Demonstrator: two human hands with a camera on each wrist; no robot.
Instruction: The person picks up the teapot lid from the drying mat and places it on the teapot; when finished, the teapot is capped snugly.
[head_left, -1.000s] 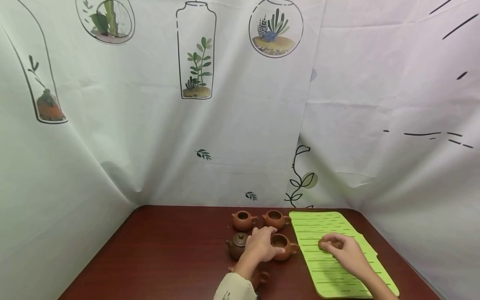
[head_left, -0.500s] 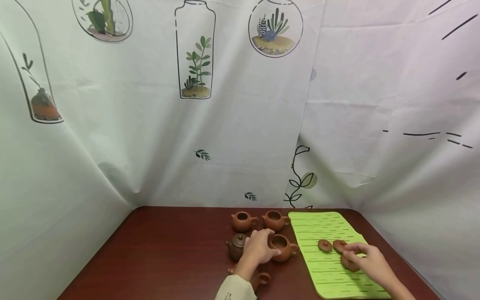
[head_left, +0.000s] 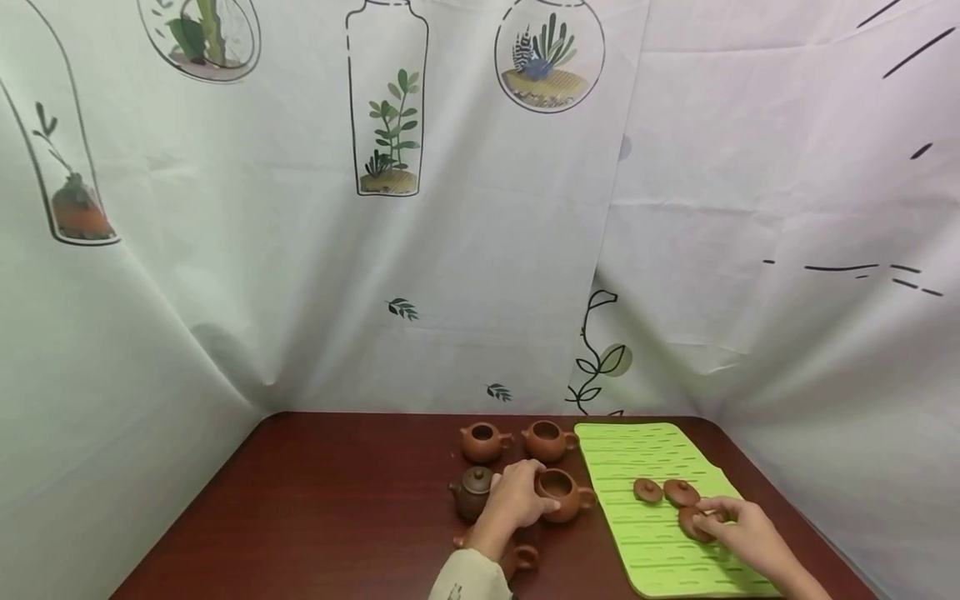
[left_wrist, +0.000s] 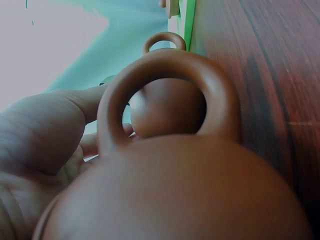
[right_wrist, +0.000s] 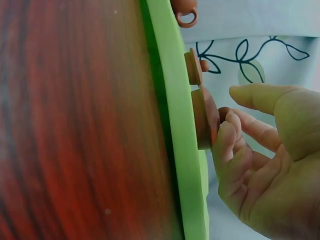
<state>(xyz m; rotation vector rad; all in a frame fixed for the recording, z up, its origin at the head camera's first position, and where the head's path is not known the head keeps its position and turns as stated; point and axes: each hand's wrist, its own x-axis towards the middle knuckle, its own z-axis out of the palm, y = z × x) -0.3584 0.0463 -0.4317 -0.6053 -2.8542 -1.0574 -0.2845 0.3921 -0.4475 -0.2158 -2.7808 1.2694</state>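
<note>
In the head view my left hand (head_left: 516,493) grips the spout side of an open reddish-brown clay teapot (head_left: 567,507), thumb at its near side. The left wrist view shows this teapot (left_wrist: 167,110) behind the handle of a nearer teapot (left_wrist: 175,195). On the green mat (head_left: 622,450), my right hand (head_left: 753,537) is at a round clay teapot lid (head_left: 687,523). In the right wrist view its fingers touch the knob of the larger lid (right_wrist: 201,120), while the thumb stands apart. Two more lids (head_left: 648,491) lie beside it.
Two open teapots (head_left: 483,443) stand at the back of the dark red table (head_left: 322,500). A darker lidded teapot (head_left: 469,500) is left of my left hand. Another teapot (head_left: 522,558) is partly hidden by my left forearm. A printed curtain (head_left: 480,250) hangs behind.
My right hand has moved right and nearer, from the left lid to the nearest one, uncovering the other lids. Lately its thumb and forefinger have parted. My left hand stays at the teapot.
</note>
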